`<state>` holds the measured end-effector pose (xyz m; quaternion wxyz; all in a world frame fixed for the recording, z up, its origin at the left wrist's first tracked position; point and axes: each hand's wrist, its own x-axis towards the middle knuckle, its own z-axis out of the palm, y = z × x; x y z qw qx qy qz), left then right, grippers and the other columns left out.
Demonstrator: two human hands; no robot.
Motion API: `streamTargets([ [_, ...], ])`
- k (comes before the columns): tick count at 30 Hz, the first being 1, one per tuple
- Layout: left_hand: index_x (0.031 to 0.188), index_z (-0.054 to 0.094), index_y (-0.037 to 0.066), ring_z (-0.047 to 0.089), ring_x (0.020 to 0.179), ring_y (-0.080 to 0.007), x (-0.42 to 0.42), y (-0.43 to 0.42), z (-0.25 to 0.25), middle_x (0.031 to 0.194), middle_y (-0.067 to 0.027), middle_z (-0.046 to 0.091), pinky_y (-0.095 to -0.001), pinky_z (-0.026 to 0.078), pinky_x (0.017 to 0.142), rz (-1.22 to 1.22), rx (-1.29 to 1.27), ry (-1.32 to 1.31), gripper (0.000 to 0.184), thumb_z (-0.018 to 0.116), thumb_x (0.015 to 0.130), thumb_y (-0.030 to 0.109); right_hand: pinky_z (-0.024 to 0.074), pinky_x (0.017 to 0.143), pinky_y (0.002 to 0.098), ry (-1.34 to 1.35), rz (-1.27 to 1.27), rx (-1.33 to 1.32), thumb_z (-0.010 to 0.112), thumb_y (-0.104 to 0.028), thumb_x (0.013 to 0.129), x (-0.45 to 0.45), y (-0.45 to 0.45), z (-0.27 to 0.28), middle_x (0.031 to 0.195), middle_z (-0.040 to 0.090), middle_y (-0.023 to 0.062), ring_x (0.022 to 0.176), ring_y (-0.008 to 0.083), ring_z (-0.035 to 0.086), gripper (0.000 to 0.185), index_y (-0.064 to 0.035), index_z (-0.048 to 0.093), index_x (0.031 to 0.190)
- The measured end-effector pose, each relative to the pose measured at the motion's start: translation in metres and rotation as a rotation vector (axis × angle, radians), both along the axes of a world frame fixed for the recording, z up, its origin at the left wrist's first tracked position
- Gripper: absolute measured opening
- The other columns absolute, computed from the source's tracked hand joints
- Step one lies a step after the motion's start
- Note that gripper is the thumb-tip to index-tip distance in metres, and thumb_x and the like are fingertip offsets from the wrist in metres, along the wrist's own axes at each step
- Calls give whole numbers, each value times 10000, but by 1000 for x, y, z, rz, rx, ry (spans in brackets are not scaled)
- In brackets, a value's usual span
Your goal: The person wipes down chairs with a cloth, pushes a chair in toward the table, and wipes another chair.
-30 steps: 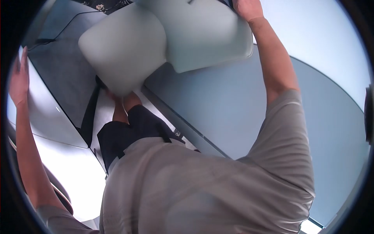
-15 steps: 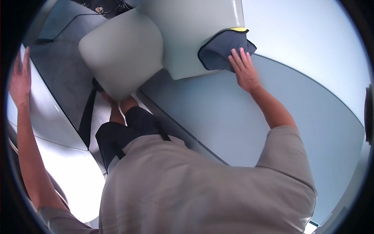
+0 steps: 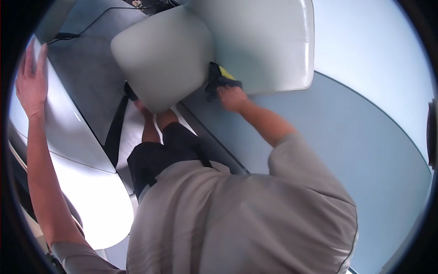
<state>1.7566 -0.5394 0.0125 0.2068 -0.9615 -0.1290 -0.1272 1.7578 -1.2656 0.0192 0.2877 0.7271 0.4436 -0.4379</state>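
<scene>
A dark grey cloth (image 3: pixel 222 82) with a yellow patch is bunched up in my right hand (image 3: pixel 232 97), whose fingers are closed on it. The cloth touches the lower left edge of a large pale cushioned panel (image 3: pixel 273 50), near where it meets a second rounded pale cushion (image 3: pixel 162 59). At the left my left hand (image 3: pixel 33 82) lies with its fingers spread on a glossy white panel (image 3: pixel 68 109). It holds nothing.
A grey floor surface (image 3: pixel 91 59) with a thin black cable (image 3: pixel 93 24) lies at the upper left. A smooth blue-grey panel (image 3: pixel 319 150) curves along the right, beside a pale surface (image 3: pixel 374 59). My legs (image 3: pixel 150 130) are below the cushions.
My right hand came down from the upper right, then moved left along the pale panel's lower edge with the cloth, which went from spread out to bunched. My left hand stays on the white panel.
</scene>
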Motion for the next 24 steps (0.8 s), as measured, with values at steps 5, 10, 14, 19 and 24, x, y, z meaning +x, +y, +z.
streamTargets([
  [5, 1596, 274, 496, 443, 1471, -210, -3, 15, -31, 1660, 62, 354, -416, 411, 1213, 131, 136, 167, 567, 449, 1111, 261, 542, 958, 420, -443, -48, 196, 562, -80, 894, 82, -44, 162, 1627, 414, 113, 1146, 276, 633, 539, -45, 567, 1432],
  [10, 1608, 197, 516, 462, 1458, -223, -2, 13, -37, 1673, 70, 323, -433, 482, 1157, 64, 37, 0, 691, 482, 1089, 161, 374, 1161, 535, -830, 185, 374, 591, -83, 912, 177, -22, 262, 1671, 337, 129, 1470, 351, 414, 545, -115, 570, 1456],
  [14, 1609, 183, 519, 468, 1453, -216, -8, 7, -22, 1669, 73, 333, -398, 517, 1125, 13, -58, -80, 753, 506, 1071, 103, 296, 1198, 589, -831, 16, 594, 613, -130, 942, 167, -6, 161, 1650, 316, 231, 1534, 421, 290, 502, -67, 568, 1439],
  [19, 1605, 241, 497, 511, 1419, -218, -17, 18, -34, 1667, 24, 343, -391, 525, 1116, -37, 175, 149, 759, 550, 1052, 79, 470, 1062, 485, -131, -214, 61, 525, -175, 970, 84, -8, 69, 1285, 664, 201, 1228, 338, 624, 338, -27, 659, 1242],
  [24, 1569, 396, 441, 505, 1431, -296, 0, -31, 17, 1558, -67, 515, -488, 354, 1218, -1, -188, -220, 624, 389, 1007, 713, 562, 858, 476, -363, -62, 148, 515, -204, 964, 95, -16, 93, 1009, 740, 108, 1005, 298, 720, 279, -66, 690, 1132],
])
